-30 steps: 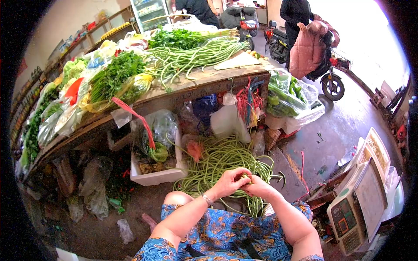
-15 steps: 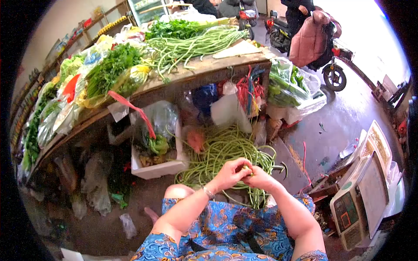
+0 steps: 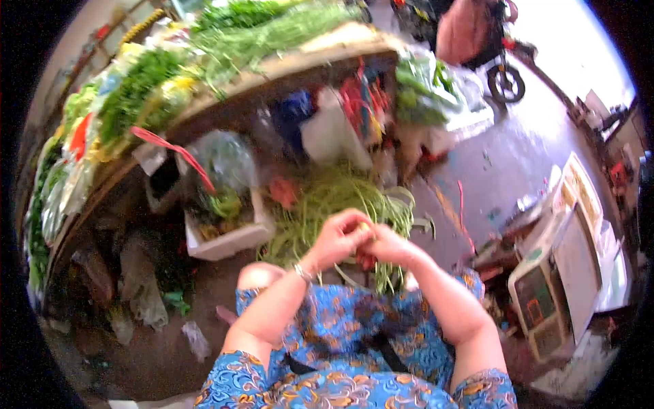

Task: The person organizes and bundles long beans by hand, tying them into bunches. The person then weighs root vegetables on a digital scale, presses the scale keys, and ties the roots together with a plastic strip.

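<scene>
"So, where are the long beans?"

"Heaped mid-frame. The right hand pinches a yellowish bit over them; the left hand touches it, its own grip I can't tell."

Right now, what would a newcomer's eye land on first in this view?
Probably the wooden table across the upper left, heaped with leafy greens and long thin green beans. Below its front edge, a tangle of long green strands lies just beyond the left hand and right hand, which meet around something small. At right, the scale sits tilted in the view.
</scene>
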Motion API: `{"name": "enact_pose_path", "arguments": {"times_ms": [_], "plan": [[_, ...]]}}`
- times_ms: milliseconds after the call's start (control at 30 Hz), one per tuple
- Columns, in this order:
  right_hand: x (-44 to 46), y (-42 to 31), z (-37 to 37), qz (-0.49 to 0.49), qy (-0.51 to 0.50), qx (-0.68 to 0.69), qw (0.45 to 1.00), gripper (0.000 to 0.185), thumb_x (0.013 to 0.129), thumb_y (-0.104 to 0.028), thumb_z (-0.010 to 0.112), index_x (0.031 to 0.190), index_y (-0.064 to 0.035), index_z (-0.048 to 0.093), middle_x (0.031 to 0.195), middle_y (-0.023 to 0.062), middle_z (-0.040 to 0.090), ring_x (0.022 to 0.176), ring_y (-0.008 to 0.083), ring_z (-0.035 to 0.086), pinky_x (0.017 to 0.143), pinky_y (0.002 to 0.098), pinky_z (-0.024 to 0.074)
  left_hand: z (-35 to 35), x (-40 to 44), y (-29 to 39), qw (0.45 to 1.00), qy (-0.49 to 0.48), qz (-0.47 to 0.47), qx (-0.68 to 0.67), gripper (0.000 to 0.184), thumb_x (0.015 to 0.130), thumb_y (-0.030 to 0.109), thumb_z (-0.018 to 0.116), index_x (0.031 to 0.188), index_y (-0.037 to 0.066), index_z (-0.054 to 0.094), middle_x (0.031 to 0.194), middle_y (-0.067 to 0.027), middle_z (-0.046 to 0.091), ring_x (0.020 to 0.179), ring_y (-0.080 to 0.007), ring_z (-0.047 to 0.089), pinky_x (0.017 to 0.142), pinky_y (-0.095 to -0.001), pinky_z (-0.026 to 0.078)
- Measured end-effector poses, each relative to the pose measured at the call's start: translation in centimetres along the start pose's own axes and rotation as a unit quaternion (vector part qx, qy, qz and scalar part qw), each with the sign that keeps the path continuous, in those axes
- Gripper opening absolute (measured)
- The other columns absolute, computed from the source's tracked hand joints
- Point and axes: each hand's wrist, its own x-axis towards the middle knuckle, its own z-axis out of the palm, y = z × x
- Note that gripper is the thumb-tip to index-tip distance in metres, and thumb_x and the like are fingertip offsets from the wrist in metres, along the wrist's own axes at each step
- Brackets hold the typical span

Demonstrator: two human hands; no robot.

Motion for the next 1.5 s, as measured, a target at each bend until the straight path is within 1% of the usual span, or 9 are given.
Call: {"name": "enact_pose_path", "arguments": {"times_ms": [100,200,467,667,900,1067,1133,1300,1500], "plan": [[-1.5,-3.1,-1.4,0.068,0.025,0.010,0.997,0.025,0.075,-0.006,0.054,0.098,-0.0055,0.065,0.073,-0.0001,0.061,0.063,0.0083,0.054,0.055,0.0270,0.0443,0.2,0.5,0.7,0.995,0.029,0.010,-0.090,0.023,0.091,0.011,0.066,0.113,0.007,0.062,0.094,0.0009,0.065,0.082,-0.0070,0.059,0.071,-0.0230,0.050],[-3.5,-6.0,-4.7,0.153,0.117,0.057,0.980,0.014,0.091,-0.017,0.059,0.098,-0.0084,0.067,0.064,-0.0061,0.048,0.056,0.0045,0.043,0.049,0.0224,0.0351,-2.0,1.6,0.2,0.988,0.088,0.020,-0.128,0.024,0.094,0.013,0.062,0.117,0.005,0.060,0.081,-0.0003,0.061,0.064,-0.0061,0.054,0.056,-0.0195,0.045],[-6.4,-4.6,-10.2,0.094,0.269,0.300,0.911,0.014,0.090,-0.010,0.057,0.102,-0.0030,0.063,0.062,-0.0059,0.045,0.046,0.0035,0.036,0.042,0.0205,0.0283,-4.0,9.2,-6.1,0.965,0.108,0.030,0.238,0.024,0.086,0.009,0.066,0.109,0.004,0.062,0.085,-0.0028,0.065,0.073,-0.0108,0.059,0.066,-0.0270,0.050],[-6.4,-5.7,-10.2,0.100,0.275,0.334,0.896,0.013,0.090,-0.008,0.056,0.100,-0.0025,0.063,0.062,-0.0056,0.045,0.047,0.0034,0.038,0.044,0.0205,0.0310,-2.8,13.8,-15.9,0.750,-0.070,0.078,0.653,0.057,0.076,0.002,0.062,0.131,0.010,0.050,0.125,-0.0114,0.054,0.122,-0.0301,0.046,0.101,-0.0515,0.034],[-6.2,-5.4,-11.2,0.133,0.316,0.387,0.856,0.016,0.091,-0.005,0.054,0.103,0.0022,0.061,0.062,-0.0058,0.045,0.050,0.0024,0.038,0.046,0.0200,0.0291,1.1,18.3,-26.6,0.642,-0.253,0.036,0.723,0.090,0.078,-0.006,0.058,0.154,0.019,0.016,0.160,-0.0148,0.011,0.148,-0.0329,0.012,0.115,-0.0572,0.019],[-5.0,-5.5,-12.3,0.187,0.335,0.394,0.835,0.015,0.090,-0.006,0.057,0.103,0.0011,0.062,0.061,-0.0057,0.048,0.050,0.0014,0.038,0.045,0.0192,0.0275,2.0,21.9,-31.8,0.685,-0.228,0.078,0.687,0.088,0.078,-0.007,0.058,0.153,0.020,0.021,0.159,-0.0163,0.014,0.147,-0.0322,0.016,0.116,-0.0565,0.018],[-4.7,-5.2,-12.5,0.191,0.349,0.375,0.838,0.015,0.090,-0.006,0.057,0.102,-0.0001,0.063,0.061,-0.0065,0.047,0.050,0.0010,0.037,0.045,0.0192,0.0269,2.0,22.9,-30.5,0.690,-0.261,-0.004,0.675,0.084,0.079,-0.006,0.058,0.152,0.017,0.023,0.128,-0.0160,0.051,0.122,-0.0325,0.047,0.109,-0.0569,0.028],[-4.8,-5.4,-12.7,0.180,0.360,0.361,0.841,0.014,0.090,-0.006,0.056,0.100,-0.0013,0.064,0.062,-0.0072,0.048,0.052,0.0005,0.039,0.048,0.0187,0.0290,1.2,20.3,-29.7,0.675,-0.251,0.083,0.689,0.010,0.076,0.000,0.061,0.083,0.007,0.063,0.084,-0.0115,0.060,0.095,-0.0285,0.056,0.093,-0.0471,0.039],[-5.5,-5.8,-11.7,0.128,0.320,0.327,0.880,0.014,0.093,-0.005,0.052,0.103,0.0012,0.059,0.060,-0.0052,0.043,0.047,0.0021,0.036,0.044,0.0200,0.0276,-2.5,17.1,-21.7,0.736,-0.170,0.113,0.646,0.025,0.067,0.001,0.063,0.091,0.010,0.061,0.100,-0.0142,0.055,0.093,-0.0323,0.055,0.079,-0.0438,0.042]]}}
